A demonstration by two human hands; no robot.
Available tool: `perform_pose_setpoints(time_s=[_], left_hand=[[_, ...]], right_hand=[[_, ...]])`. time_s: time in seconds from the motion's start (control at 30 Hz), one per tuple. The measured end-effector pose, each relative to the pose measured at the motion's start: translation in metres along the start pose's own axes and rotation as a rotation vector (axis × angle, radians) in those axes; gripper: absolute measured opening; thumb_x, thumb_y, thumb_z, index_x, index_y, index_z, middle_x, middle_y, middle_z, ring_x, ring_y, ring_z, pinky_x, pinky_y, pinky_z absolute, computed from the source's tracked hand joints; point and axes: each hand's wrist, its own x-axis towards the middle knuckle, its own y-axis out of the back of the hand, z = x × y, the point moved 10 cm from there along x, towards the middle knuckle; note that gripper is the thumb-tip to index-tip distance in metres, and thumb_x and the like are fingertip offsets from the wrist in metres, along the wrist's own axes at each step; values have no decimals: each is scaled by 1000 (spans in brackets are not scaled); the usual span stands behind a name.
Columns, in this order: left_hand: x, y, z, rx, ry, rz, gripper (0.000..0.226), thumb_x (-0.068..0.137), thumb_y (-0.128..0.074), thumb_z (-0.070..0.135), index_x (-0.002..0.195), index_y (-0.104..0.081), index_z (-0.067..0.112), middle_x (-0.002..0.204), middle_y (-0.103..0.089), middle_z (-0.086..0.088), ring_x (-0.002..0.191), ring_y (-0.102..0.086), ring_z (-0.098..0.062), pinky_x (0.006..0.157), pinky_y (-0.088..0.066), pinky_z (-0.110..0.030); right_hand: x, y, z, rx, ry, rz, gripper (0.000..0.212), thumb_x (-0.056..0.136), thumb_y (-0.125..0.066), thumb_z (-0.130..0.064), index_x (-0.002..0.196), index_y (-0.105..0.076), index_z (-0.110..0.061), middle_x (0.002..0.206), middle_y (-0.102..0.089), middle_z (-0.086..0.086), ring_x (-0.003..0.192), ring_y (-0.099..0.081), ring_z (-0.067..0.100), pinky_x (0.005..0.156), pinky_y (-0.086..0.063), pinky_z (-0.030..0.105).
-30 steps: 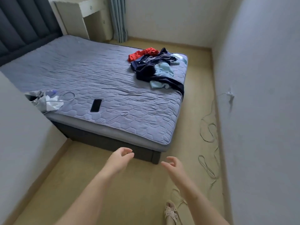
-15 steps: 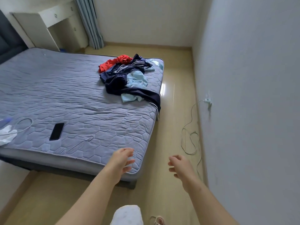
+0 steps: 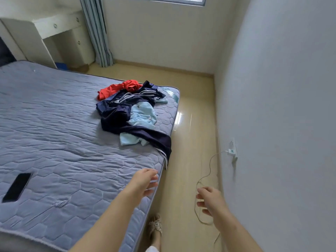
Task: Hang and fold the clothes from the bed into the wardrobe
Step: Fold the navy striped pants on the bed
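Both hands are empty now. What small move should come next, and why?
Probably step forward beside the bed and reach the left hand for the navy garment hanging over its edge; it is nearest, and the right hand is empty too.

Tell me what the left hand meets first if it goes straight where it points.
Likely the navy garment hanging over the bed edge; the left hand points along that edge toward it, nothing between. Height above the bed is unclear.
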Motion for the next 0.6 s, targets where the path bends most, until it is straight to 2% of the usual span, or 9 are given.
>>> perform_pose_setpoints(time_s=[0.13,0.23,0.33,0.47,0.6], left_hand=[[71,-8,92,2,-68,46,11,94,-49,20,86,-57,19,82,-58,1,70,-55,-12,59,-39,-23],[109,-11,153,24,-133,72,11,93,-49,20,86,-57,22,83,-59,3,73,-57,-11,63,-41,-24],[140,-8,180,36,-105,106,10,93,-49,22,88,-58,22,89,-61,3,79,-58,-12,66,-41,-25],[188,-1,195,-21,0,191,12,94,-48,20,91,-59,18,87,-60,1,76,-58,-13,61,-42,-23],[247,-6,222,-111,36,293,12,94,-48,23,93,-59,20,89,-61,1,79,-59,-14,67,-41,-26]], right_hand=[[81,-10,-83,-59,25,-41,13,94,-47,-20,83,-54,-19,84,-57,0,70,-53,14,59,-36,25],[132,-25,-142,-88,58,-96,13,94,-46,-21,84,-54,-20,86,-58,0,73,-55,14,62,-39,26],[170,-41,-176,-91,46,-170,12,94,-47,-21,84,-55,-21,84,-59,-1,72,-55,14,60,-39,24],[224,-53,-208,-141,1,-243,13,94,-47,-20,83,-55,-21,82,-59,-2,68,-54,12,56,-37,23],[300,-52,-254,-190,15,-316,14,92,-46,-15,81,-55,-16,76,-56,-1,61,-49,12,52,-32,23]])
